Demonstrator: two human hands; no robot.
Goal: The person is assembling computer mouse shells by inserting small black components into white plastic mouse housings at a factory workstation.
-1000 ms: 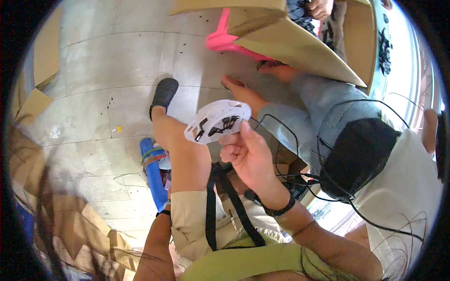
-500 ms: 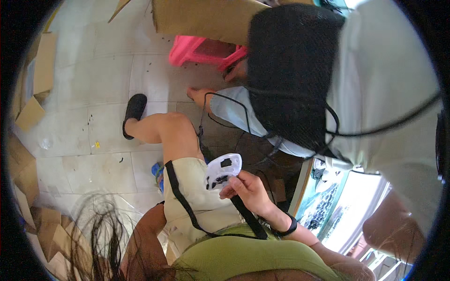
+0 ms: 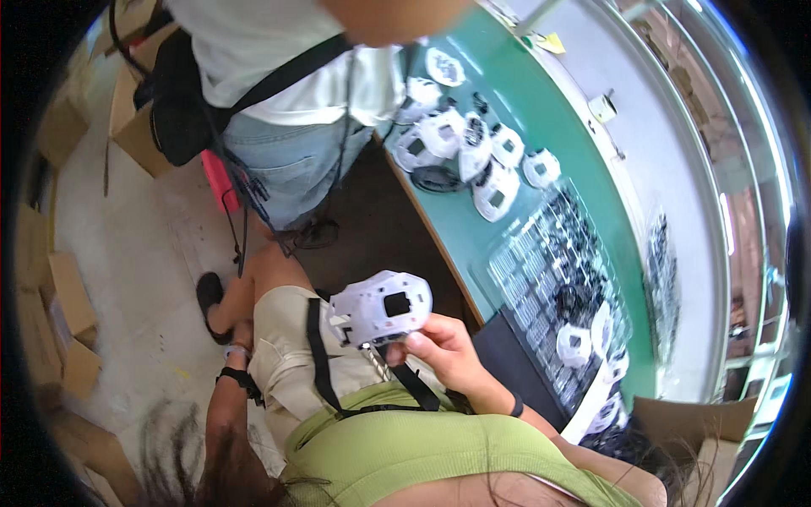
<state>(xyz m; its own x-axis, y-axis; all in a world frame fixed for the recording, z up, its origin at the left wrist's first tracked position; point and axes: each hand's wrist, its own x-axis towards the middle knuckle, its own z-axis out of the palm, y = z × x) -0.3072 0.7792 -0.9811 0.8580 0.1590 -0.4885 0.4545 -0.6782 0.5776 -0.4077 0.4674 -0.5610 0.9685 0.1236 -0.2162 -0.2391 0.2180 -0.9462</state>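
My right hand (image 3: pixel 441 348) pinches the lower right edge of a white plastic computer mouse bottom shell (image 3: pixel 361 306), with thumb and fingers closed on it. The shell is oval with a squarish dark opening and smaller slots, held above my lap. Down beside my knee is my left hand (image 3: pixel 242 331), with a dark band higher on that wrist. Its fingers are too small and blurred to make out. Similar white shells (image 3: pixel 442 135) lie in a loose group on the green bench (image 3: pixel 473 61) to the right.
A clear tray (image 3: pixel 547 262) of many small dark parts sits on the bench, with more white shells (image 3: pixel 574 346) at its near end. Another person in a white top (image 3: pixel 262 59) and jeans stands ahead, cables hanging. Cardboard boxes (image 3: pixel 74 291) line the left; another box (image 3: pixel 697 422) is at right.
My view has swung right toward the bench, bringing the shells and tray into sight. The mouse shell stays in my right hand, now turned flatter to view. My left hand has appeared by my knee.
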